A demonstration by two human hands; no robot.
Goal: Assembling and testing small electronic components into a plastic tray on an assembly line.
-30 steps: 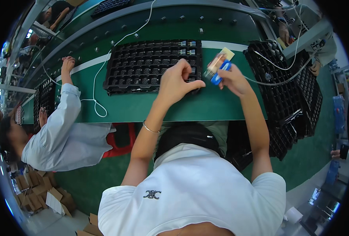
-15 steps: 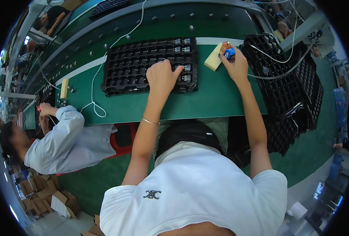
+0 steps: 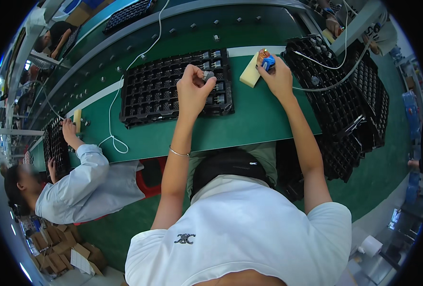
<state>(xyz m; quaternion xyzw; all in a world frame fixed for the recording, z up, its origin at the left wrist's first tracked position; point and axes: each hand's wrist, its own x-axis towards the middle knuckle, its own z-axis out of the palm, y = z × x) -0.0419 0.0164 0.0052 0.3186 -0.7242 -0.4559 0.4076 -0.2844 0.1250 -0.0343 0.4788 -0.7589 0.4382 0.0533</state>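
Observation:
Above a black compartment tray [image 3: 142,102], my left hand [image 3: 192,93] is closed, pinching a small silvery-grey metal part [image 3: 208,75] between thumb and fingers. Similar metal parts stand in the tray's right-hand columns, while the compartments further left look bare. My right hand [image 3: 280,80] is wrapped round a small blue and orange-copper object [image 3: 267,61], whose exact kind I cannot make out. Just left of that hand, a pale yellow foam-like block [image 3: 249,75] lies on the green tabletop [image 3: 173,138].
Stacked black trays [image 3: 335,90] crowd the right side, with a grey cable [image 3: 326,87] across them. A white cord [image 3: 110,112] runs over the table left of my tray. Beyond, small metal parts dot a green conveyor belt [image 3: 192,35]. A co-worker [image 3: 89,176] sits at left.
My left hand has lifted from the tray's right columns and now holds a metal part up. The view has shifted slightly. My right hand keeps its blue and orange object.

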